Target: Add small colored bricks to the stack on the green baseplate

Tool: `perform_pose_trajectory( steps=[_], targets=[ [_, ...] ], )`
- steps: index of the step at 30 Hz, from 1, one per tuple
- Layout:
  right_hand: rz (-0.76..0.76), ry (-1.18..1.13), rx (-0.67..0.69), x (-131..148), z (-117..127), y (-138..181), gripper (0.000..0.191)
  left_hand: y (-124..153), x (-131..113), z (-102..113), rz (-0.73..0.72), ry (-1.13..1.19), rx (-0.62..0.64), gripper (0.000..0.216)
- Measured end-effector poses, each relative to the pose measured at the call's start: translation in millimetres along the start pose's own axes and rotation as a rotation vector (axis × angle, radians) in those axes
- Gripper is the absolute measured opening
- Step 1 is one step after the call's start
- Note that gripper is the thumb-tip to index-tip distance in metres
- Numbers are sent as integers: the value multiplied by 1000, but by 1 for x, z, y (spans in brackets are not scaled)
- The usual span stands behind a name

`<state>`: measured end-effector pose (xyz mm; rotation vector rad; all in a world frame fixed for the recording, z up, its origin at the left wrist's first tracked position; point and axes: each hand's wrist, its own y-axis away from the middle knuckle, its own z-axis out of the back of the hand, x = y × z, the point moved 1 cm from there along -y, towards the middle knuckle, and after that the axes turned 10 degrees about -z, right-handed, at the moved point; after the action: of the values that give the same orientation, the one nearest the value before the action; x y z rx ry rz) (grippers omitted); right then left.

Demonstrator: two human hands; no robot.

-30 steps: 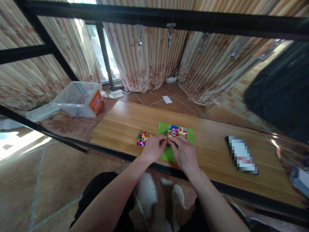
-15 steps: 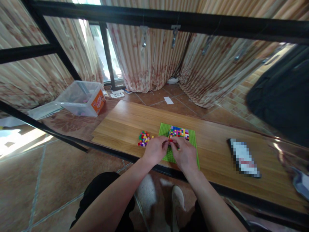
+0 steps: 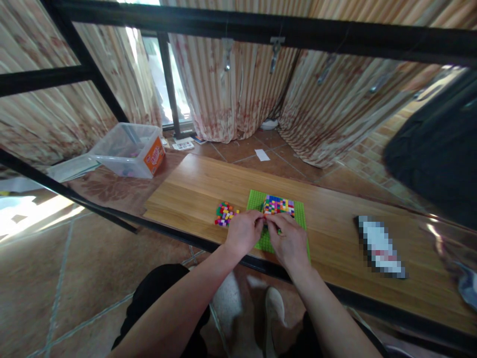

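Note:
My left hand [image 3: 244, 232] and my right hand [image 3: 289, 239] meet over a green studded baseplate [image 3: 302, 223], fingertips pinched together. A small red toy brick [image 3: 264, 217] shows between the fingertips of both hands, mostly covered by them. Just beyond the fingers, a block of many-coloured toy bricks [image 3: 278, 203] is built up on the baseplate; its near side is hidden by my hands. To the left of my left hand, a pile of loose coloured bricks [image 3: 224, 213] lies on the wooden tabletop [image 3: 194, 194].
A clear plastic bin [image 3: 124, 154] with an orange label stands beyond the table's left end. On the right of the tabletop lies a pixelated dark-and-white item [image 3: 380, 246]. A black metal bar [image 3: 238, 22] crosses above, before curtains [image 3: 223, 94].
Both hands stay pinched together at the near left edge of the brick block, with barely any movement. The whole view has shifted slightly.

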<state>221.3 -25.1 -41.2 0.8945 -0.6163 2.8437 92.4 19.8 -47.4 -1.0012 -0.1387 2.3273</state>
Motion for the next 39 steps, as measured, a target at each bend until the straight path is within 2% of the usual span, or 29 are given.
perform_pose_trajectory(
  steps=[22,26,30,35,39],
  targets=[
    [14,-66,-10,-4,-7,4,27,4,-1,-7,-10,-66,-9,23],
    [-3,-114,-74,-4,-7,7,24,4,-1,-5,12,-74,16,23],
    [-44,-154,-193,-3,0,7,21,2,-1,-1,20,-82,27,23],
    [-47,-200,-245,1,8,4,17,-3,5,10,56,-55,-49,24],
    [-18,-212,-145,9,2,8,17,-8,15,30,90,-37,-160,21]
  ],
)
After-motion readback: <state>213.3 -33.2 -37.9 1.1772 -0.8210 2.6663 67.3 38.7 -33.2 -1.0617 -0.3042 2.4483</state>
